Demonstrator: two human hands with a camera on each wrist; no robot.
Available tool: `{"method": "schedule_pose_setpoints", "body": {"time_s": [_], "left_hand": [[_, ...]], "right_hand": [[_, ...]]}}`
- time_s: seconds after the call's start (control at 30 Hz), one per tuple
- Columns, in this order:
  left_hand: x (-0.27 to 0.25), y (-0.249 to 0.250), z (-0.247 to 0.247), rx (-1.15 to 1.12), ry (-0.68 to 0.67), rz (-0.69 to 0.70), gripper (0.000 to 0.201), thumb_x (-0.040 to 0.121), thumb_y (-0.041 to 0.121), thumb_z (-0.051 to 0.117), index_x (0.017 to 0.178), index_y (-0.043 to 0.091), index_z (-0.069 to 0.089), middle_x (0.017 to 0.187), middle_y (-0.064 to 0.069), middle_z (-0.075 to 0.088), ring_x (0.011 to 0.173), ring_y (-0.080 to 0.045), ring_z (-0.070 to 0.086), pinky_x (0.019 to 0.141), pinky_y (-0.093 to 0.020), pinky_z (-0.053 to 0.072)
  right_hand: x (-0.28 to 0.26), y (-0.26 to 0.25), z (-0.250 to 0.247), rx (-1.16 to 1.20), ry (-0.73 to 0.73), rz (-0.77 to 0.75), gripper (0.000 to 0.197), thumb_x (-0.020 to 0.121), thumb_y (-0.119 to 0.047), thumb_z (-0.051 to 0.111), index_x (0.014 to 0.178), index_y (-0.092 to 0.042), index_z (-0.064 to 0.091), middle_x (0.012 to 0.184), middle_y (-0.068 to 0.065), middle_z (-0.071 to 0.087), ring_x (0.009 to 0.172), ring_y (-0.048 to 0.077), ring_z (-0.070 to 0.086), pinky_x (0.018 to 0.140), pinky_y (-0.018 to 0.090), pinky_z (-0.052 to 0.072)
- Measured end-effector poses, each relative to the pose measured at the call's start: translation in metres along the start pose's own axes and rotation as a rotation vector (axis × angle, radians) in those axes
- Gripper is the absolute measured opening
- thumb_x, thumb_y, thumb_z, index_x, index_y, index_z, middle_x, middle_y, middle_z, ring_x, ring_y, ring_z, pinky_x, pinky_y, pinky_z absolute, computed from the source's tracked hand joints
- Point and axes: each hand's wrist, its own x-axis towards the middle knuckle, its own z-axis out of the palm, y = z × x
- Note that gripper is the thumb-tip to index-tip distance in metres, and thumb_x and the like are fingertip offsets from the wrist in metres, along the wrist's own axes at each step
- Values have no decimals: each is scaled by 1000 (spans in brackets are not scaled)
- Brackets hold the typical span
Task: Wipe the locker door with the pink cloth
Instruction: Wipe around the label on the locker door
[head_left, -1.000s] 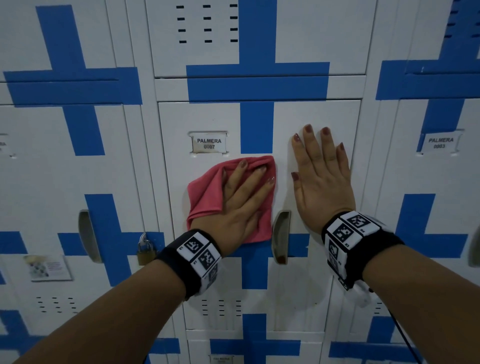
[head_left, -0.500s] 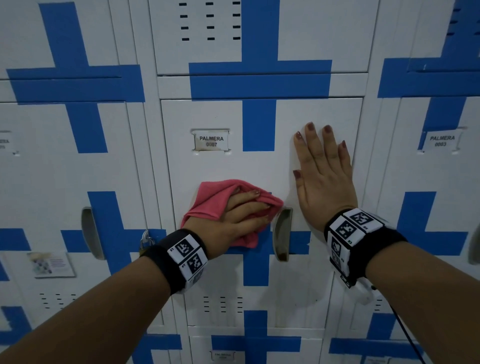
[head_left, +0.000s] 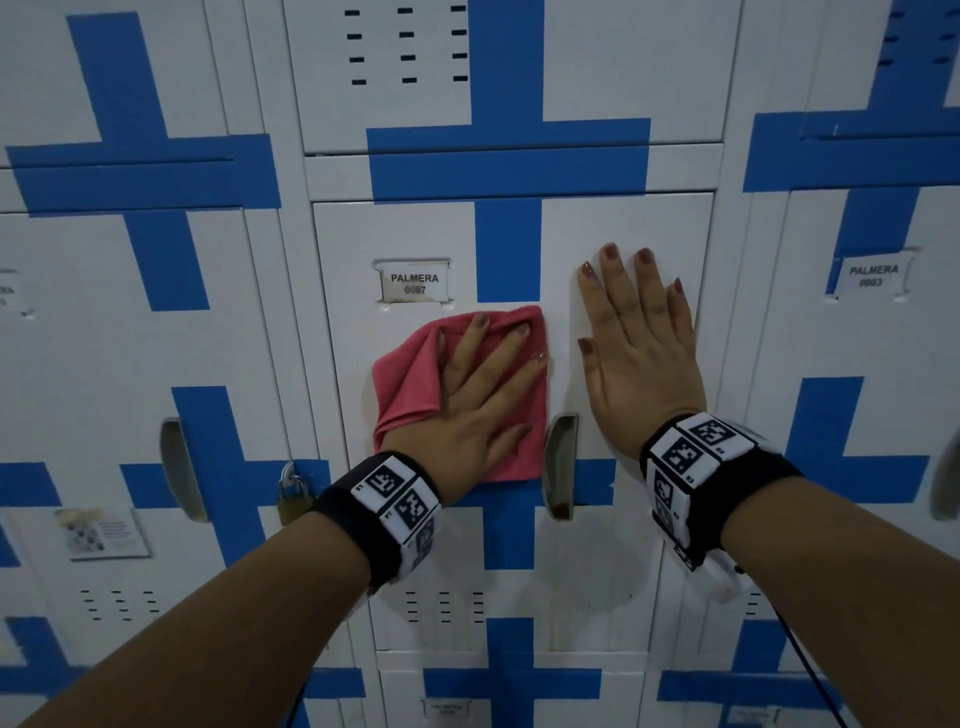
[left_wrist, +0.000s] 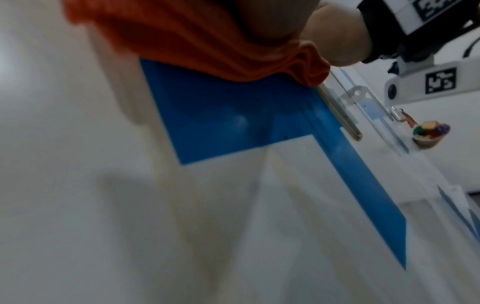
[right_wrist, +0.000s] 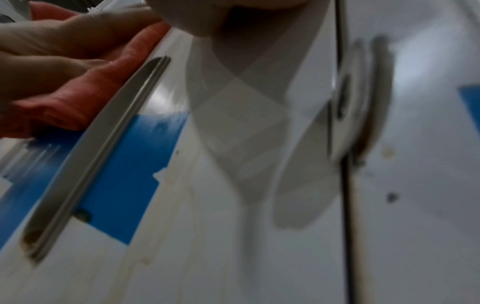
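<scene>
The white locker door (head_left: 597, 223) with a blue cross and the label PALMERA 0007 (head_left: 414, 283) fills the middle of the head view. A pink cloth (head_left: 410, 384) lies spread against it below the label. My left hand (head_left: 483, 384) presses the cloth flat with straight, spread fingers. My right hand (head_left: 636, 343) rests flat on the bare door just right of the cloth, fingers straight and pointing up. The left wrist view shows the bunched cloth (left_wrist: 207, 47) against the door's blue stripe (left_wrist: 233, 115). In the right wrist view the cloth (right_wrist: 85, 88) sits beside the handle (right_wrist: 103, 144).
A grey recessed handle (head_left: 560, 465) sits between my two wrists. A brass padlock (head_left: 293, 499) hangs on the locker to the left, near its handle (head_left: 179, 467). The locker on the right is labelled PALMERA 0003 (head_left: 872, 275). Vent slots (head_left: 444, 605) lie below my left wrist.
My left hand has slid the cloth back up the door and spread it flat after bunching it low beside the handle. The right hand has stayed pressed in place.
</scene>
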Motion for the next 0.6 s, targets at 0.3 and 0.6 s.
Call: {"method": "schedule_pose_setpoints", "body": {"time_s": [0.3, 0.6], "left_hand": [[-20, 1, 7, -103, -40, 208, 60, 84, 11, 64, 139, 16, 41, 148, -3, 35, 141, -25, 15, 117, -39, 0], [-38, -14, -15, -197, -69, 270, 50, 77, 22, 63, 125, 11, 57, 135, -5, 53, 133, -24, 33, 116, -33, 11]], "right_hand": [[-1, 0, -4, -4, -28, -7, 61, 95, -23, 30, 150, -18, 3, 158, 1, -1, 144, 22, -6, 116, 41, -6], [-5, 0, -13, 54, -89, -4, 60, 94, -28, 23, 150, -19, 3, 157, -1, -3, 144, 19, -8, 116, 38, -7]]}}
